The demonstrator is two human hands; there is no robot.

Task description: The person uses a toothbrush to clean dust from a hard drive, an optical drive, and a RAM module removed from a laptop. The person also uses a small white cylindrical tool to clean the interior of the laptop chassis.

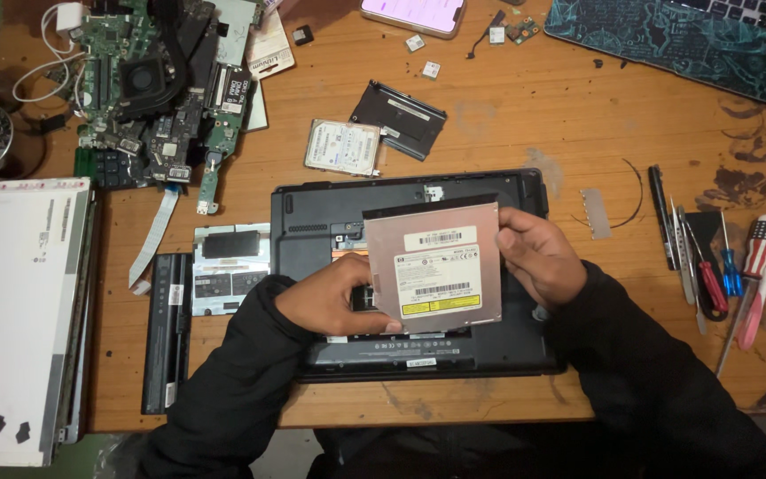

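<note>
Two hands, one item held: your left hand (334, 297) pinches the near-left edge of a slim optical drive (433, 266), fingers closed on it, and your right hand (538, 255) grips its right edge, thumb on top. The drive, silver-cased with white and yellow labels, sits lifted just above an upturned black laptop base (312, 213) on the wooden tabletop (507, 115).

Around it:
- hard disk (341, 147) and black bay cover (398, 117), beyond the base
- battery bar (167, 333) and a flat cover plate (230, 266), left of the base
- stripped circuit boards (157, 89), far left
- display panel (19, 310), at the left edge
- screwdrivers and tweezers (711, 266), right

Step judged: the drive appears freed from its side bay and in hand. The next move calls for a level carry, clear of the base, and a bare patch of tabletop.
</note>
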